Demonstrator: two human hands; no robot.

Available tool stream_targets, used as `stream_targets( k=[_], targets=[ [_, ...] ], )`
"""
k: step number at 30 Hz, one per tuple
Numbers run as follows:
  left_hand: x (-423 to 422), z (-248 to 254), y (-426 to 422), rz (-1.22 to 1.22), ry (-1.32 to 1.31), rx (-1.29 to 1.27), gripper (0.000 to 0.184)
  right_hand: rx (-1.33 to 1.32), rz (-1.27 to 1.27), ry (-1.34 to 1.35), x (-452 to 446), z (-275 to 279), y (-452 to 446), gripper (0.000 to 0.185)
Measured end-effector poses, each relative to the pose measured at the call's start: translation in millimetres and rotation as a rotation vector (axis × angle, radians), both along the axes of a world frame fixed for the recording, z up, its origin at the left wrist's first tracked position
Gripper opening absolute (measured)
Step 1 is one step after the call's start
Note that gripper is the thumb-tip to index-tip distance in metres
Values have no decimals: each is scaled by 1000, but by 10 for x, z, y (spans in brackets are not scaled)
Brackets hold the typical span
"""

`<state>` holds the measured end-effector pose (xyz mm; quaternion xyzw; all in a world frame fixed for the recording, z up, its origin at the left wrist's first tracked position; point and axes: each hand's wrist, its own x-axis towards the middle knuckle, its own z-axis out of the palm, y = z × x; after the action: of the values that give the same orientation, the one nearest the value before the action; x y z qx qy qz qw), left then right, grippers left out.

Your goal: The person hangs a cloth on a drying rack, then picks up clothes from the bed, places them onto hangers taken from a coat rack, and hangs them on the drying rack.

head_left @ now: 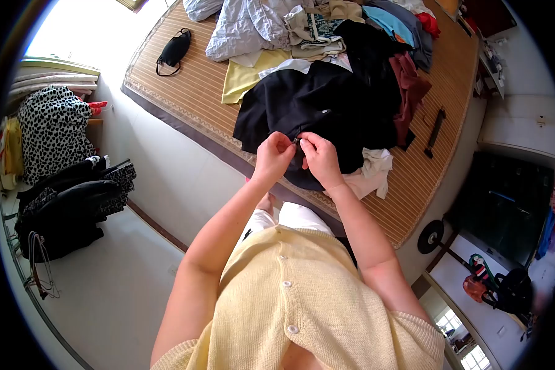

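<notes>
A black garment (290, 102) with a small shiny button or fastener lies spread on the mat-covered bed in front of me. At its near edge, my left hand (274, 159) pinches the dark cloth between thumb and fingertips. Just beside it, my right hand (320, 161) is closed on the same edge, with the fingertips of both hands almost meeting. Something small and dark shows between them, too small to make out. Pale pink and white cloth (374, 172) lies by my right wrist. A yellow garment (246, 77) shows beyond the black one.
The bed mat (185, 102) carries more clothes, a grey quilted item (246, 31), a black face mask (176, 49) and a dark bar-shaped object (435, 132). Clothes on a rack (58, 132) stand left. To the right are a black screen-like panel (505, 197) and a barbell (431, 237).
</notes>
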<state>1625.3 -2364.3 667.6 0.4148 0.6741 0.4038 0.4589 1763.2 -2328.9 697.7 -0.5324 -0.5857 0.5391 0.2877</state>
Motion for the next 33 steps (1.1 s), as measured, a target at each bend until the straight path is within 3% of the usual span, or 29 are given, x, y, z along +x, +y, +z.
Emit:
stream_targets(
  k=[3, 6, 9, 12, 17, 19, 20, 23, 25, 26, 27, 29, 30, 31, 32, 33],
  targets=[
    [-9, -9, 35, 68, -150, -51, 13, -55, -7, -30, -5, 92, 8, 21],
    [18, 150, 68, 139, -363, -159, 15, 383, -41, -178, -28, -52, 42, 22],
    [57, 247, 46, 95, -316, -194, 16, 256, -111, -360, -35, 112, 93, 27],
    [48, 178, 44, 133, -170, -246, 19, 352, -203, -298, -17, 45, 114, 29],
    [-226, -439, -65, 256, 375, -136, 19, 436, -226, -254, 78, -3, 157, 30],
    [-371, -394, -67, 182, 434, -403, 20, 484, -162, -332, 68, 43, 126, 29],
    [-364, -316, -77, 123, 512, -339, 26, 508, -130, -371, 56, 70, 103, 28],
    [-241, 36, 111, 109, 98, 166, 45, 743, 73, -584, 0, 77, 2, 18],
    [-125, 652, 255, -183, 119, 96, 61, 902, 335, -845, -51, 71, -97, 10],
    [-125, 804, 302, -387, 210, 25, 68, 972, 400, -818, -59, -49, -160, 8],
    [-138, 757, 335, -519, 400, -51, 60, 1045, 469, -790, -68, -97, -207, 6],
    [-341, 462, 450, -639, 507, -225, 49, 992, 540, -650, -25, -83, -313, 5],
    [-441, 219, 403, -407, 530, -119, 31, 963, 571, -580, -6, -48, -375, 8],
    [-545, 249, 373, -33, -99, -376, 24, 847, 485, -567, 47, -3, -434, 7],
    [-684, 251, 319, 352, -527, -409, 24, 723, 395, -553, 148, 47, -508, 7],
    [-984, -29, 236, 547, -923, -380, 27, 593, 308, -539, 266, 66, -565, 7]
  ],
)
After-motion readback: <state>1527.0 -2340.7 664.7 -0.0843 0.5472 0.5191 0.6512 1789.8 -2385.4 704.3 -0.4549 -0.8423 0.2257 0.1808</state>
